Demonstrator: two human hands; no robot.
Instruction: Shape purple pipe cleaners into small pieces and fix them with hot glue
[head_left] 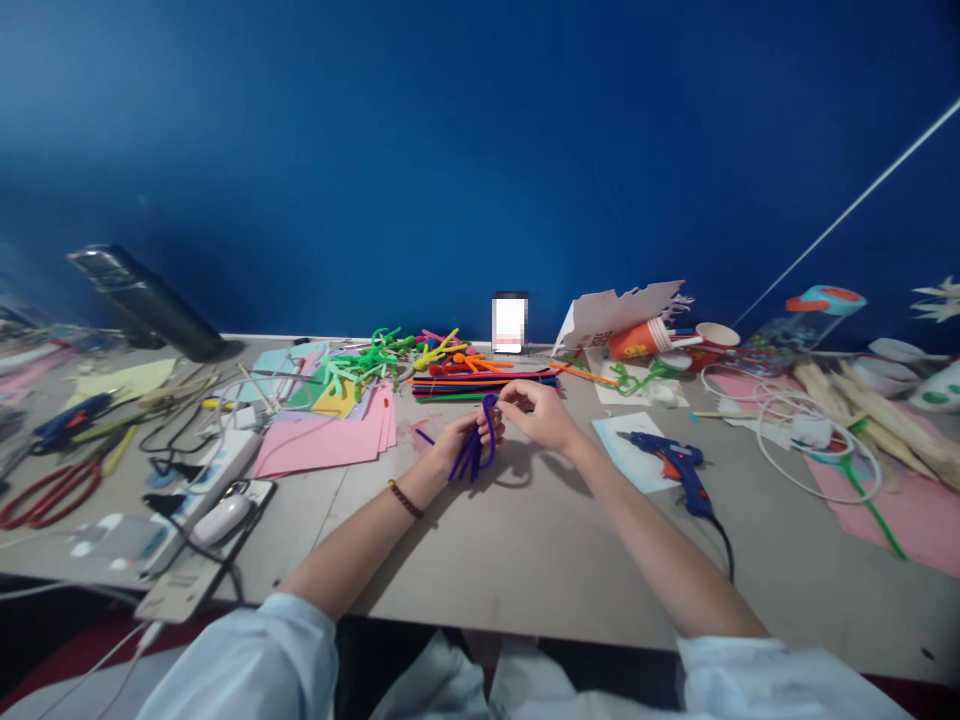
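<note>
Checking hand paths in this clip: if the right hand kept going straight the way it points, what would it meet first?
Probably the purple pipe cleaners held in the left hand. The right hand points toward them and its fingertips are right at their top, though depth makes contact hard to judge.

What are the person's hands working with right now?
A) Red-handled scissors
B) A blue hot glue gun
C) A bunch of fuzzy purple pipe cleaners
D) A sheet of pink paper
C: the bunch of fuzzy purple pipe cleaners is gripped in the left hand, and the right hand is up against its looped top.
</note>
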